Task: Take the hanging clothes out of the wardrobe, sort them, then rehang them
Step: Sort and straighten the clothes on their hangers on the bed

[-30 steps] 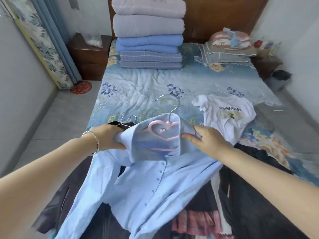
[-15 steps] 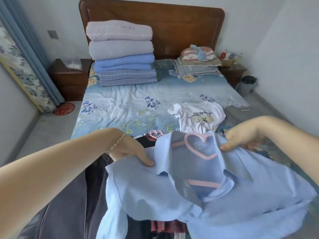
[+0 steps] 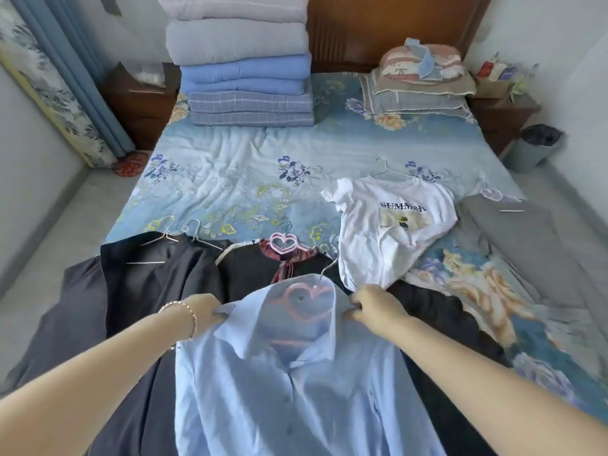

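A light blue button shirt [image 3: 296, 383] on a pink heart hanger [image 3: 304, 299] lies over dark clothes at the near end of the bed [image 3: 230, 172]. My left hand [image 3: 205, 311] grips the shirt's left shoulder by the collar. My right hand [image 3: 375, 307] pinches the right shoulder. Beyond the shirt lie a black top with a plaid bow on a second pink heart hanger [image 3: 283, 243], dark jackets [image 3: 154, 274] on wire hangers, and a white "SUMMER" T-shirt [image 3: 391, 222] on a wire hanger.
A stack of folded quilts [image 3: 243, 60] and pillows [image 3: 421, 83] sit by the wooden headboard. A grey garment [image 3: 526, 245] lies on the bed's right edge. Nightstands flank the bed, a bin [image 3: 536, 148] stands right, curtains [image 3: 65, 74] hang left.
The blue shirt was lifted and swung toward the right, then came back down. It now lies spread flat over the dark clothes, collar away from me, with both hands still holding its shoulders.
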Demonstrator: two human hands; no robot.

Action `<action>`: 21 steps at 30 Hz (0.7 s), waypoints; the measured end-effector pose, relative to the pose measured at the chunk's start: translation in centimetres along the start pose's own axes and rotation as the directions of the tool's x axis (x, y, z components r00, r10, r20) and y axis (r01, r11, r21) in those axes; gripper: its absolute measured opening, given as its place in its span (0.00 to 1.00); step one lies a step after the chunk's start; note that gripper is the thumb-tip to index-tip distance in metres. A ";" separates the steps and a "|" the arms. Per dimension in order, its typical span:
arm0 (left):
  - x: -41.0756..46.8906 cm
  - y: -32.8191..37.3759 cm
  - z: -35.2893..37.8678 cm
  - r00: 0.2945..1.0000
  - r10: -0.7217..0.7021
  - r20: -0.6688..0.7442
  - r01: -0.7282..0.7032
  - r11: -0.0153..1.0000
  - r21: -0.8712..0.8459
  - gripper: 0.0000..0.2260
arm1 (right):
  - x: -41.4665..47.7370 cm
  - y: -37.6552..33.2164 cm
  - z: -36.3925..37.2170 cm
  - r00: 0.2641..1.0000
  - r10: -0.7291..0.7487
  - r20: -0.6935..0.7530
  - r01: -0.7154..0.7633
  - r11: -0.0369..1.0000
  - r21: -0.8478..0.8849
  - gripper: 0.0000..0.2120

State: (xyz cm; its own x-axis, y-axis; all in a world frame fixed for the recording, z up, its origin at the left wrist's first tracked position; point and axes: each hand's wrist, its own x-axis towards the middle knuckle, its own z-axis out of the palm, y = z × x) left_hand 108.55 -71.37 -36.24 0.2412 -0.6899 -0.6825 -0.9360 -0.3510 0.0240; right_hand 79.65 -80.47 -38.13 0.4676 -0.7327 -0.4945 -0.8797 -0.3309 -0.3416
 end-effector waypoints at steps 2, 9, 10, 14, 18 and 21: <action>1.8 0.4 1.1 0.998 -0.034 -0.056 0.033 0.999 -0.008 0.16 | 1.9 0.3 1.2 0.991 0.014 -0.131 -0.015 1.000 -0.005 0.12; 9.2 -0.1 1.2 0.947 -0.156 -0.281 0.161 0.987 -0.005 0.17 | 8.5 0.2 3.7 0.925 0.185 -0.333 -0.144 0.979 0.143 0.10; 10.3 -0.3 0.5 0.942 -0.164 -0.294 0.169 0.986 -0.010 0.17 | 9.5 -0.1 3.4 0.921 0.198 -0.337 -0.155 0.976 0.152 0.09; 15.7 -1.7 -3.9 0.864 -0.228 -0.449 0.134 0.964 -0.230 0.13 | 14.1 -1.5 1.5 0.893 0.211 -0.398 -0.143 0.971 0.193 0.10; 20.1 -1.4 -6.3 0.843 -0.210 -0.496 -0.071 0.869 -0.490 0.24 | 18.6 -2.2 0.6 0.908 0.264 -0.325 -0.144 0.925 0.351 0.24; 21.2 -0.4 -2.8 0.928 -0.197 -0.316 0.020 0.875 -0.484 0.28 | 18.8 -0.9 2.8 0.907 0.311 -0.284 -0.194 0.907 0.374 0.26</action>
State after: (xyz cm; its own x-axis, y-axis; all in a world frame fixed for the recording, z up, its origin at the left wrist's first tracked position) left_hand 114.71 -87.64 -48.70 0.4889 -0.7715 -0.4071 -0.6900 -0.6276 0.3607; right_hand 89.44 -92.29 -49.35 0.1257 -0.9363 -0.3278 -0.8561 0.0645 -0.5127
